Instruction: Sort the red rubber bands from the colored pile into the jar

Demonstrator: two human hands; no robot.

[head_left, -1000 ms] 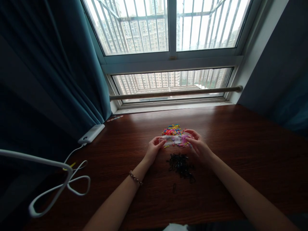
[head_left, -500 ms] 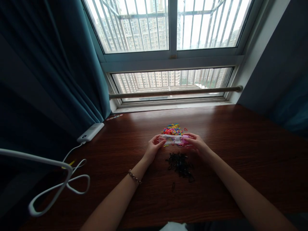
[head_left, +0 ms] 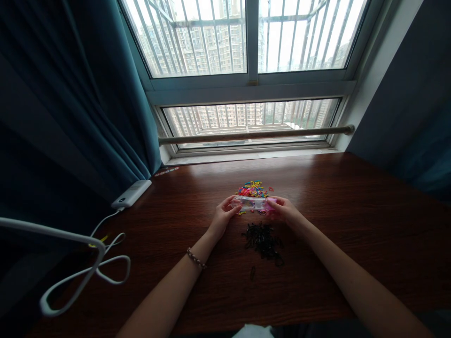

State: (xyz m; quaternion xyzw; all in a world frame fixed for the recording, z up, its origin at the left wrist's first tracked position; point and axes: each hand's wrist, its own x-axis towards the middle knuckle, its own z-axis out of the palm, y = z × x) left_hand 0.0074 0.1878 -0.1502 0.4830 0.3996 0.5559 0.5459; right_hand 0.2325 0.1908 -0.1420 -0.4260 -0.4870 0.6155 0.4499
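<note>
Clear tube (head_left: 254, 203) | coloured bands (head_left: 252, 190) just behind | black bands (head_left: 262, 239) in front

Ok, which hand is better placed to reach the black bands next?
Right, narrowly. The right hand holds the clear case by its pink end and sits slightly nearer the black bands; the left hand holds the other end, a little farther off.

Dim backlit room, overexposed daylight through barred white-framed window (head_left: 246, 61), sheen on dark brown wooden surface (head_left: 334, 197), murky teal curtain (head_left: 70, 108), wide-angle bending at edges
</note>
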